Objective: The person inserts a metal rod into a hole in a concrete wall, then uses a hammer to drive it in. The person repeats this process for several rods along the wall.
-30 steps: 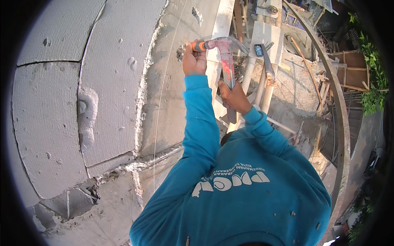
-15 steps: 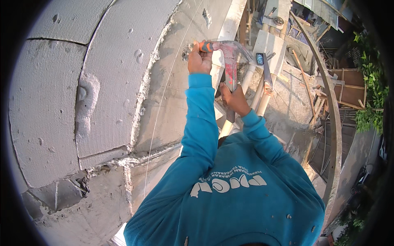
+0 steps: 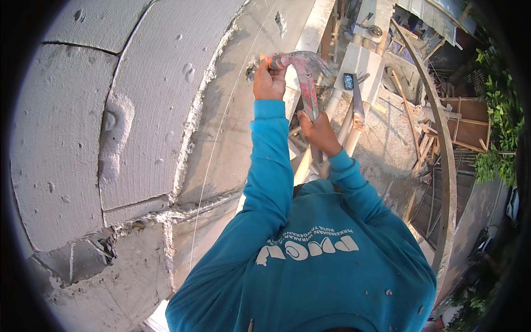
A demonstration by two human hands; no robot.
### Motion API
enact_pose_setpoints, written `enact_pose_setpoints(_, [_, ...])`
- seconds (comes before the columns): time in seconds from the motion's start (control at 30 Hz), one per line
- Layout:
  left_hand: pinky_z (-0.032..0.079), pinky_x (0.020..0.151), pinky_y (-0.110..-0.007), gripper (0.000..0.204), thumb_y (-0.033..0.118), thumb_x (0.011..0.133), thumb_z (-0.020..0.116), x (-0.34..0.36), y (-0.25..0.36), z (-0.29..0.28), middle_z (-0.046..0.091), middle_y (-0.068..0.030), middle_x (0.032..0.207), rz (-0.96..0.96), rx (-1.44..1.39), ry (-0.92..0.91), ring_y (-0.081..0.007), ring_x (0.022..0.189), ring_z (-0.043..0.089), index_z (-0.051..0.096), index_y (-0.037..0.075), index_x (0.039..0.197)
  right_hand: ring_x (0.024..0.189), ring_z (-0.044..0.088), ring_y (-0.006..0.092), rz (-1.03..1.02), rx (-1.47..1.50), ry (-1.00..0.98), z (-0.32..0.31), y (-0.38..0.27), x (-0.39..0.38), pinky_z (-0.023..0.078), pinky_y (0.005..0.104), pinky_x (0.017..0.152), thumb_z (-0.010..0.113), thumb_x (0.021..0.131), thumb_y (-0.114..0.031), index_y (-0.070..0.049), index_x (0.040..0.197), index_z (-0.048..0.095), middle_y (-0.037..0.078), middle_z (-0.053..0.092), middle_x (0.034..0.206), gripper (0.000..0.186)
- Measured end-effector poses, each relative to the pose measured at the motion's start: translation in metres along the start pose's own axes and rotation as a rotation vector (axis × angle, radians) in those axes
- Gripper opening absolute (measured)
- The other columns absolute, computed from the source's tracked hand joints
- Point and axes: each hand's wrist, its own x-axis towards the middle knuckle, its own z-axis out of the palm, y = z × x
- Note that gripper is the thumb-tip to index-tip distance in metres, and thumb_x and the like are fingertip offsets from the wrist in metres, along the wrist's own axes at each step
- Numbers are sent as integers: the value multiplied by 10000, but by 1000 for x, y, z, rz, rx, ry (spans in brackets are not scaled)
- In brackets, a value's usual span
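Note:
My left hand (image 3: 269,83) grips an orange-and-grey handled tool (image 3: 274,62), likely a chisel, held against a chipped hole (image 3: 251,72) in the concrete wall; its tip is hard to see. My right hand (image 3: 319,133) is wrapped round the lower shaft of a claw hammer (image 3: 307,83) with worn red paint. The hammer's head meets the end of the orange tool just right of my left fingers, and its claw is blurred by motion. A thin pale string (image 3: 221,124) runs along the wall left of my hands.
Light grey blocks (image 3: 61,149) fill the left. At right, boards on bamboo poles (image 3: 332,105) carry a long dark tool (image 3: 358,99), a small dark device (image 3: 348,81) and a coiled item (image 3: 375,30). Beyond are a long curved beam (image 3: 442,138), timber and green leaves (image 3: 492,110).
The view has shifted slightly since a second ago. The hammer's head has moved a little and its claw now looks more smeared. Both hands keep their grips.

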Motion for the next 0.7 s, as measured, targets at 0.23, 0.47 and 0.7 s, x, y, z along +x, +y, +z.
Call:
enact_pose_setpoints(0.23, [549, 969, -478, 371, 201, 995, 556, 4, 4, -14, 553, -218, 1160, 67, -6, 80, -326, 1069, 599, 474, -103, 1192, 467, 342, 58, 45, 218, -63, -30, -122, -20, 309, 239, 416, 596, 978, -341, -98, 836, 440, -40, 343, 583, 322])
enact_pose_setpoints(0.47, [541, 959, -485, 326, 196, 1000, 545, 6, 1, -8, 555, -210, 1131, 79, -12, -29, -320, 1038, 600, 485, -91, 1144, 454, 399, 125, -669, 368, 246, 5, -96, 8, 370, 322, 459, 487, 1011, -337, -93, 896, 493, -11, 419, 567, 270])
enact_pose_setpoints(0.7, [553, 944, -453, 340, 200, 989, 572, 3, -2, -20, 564, -198, 1123, 41, 31, 111, -292, 1021, 602, 496, -100, 1132, 451, 371, 52, 233, 86, -194, -17, -71, -2, 309, 253, 408, 648, 946, -338, -102, 759, 449, -45, 399, 578, 361])
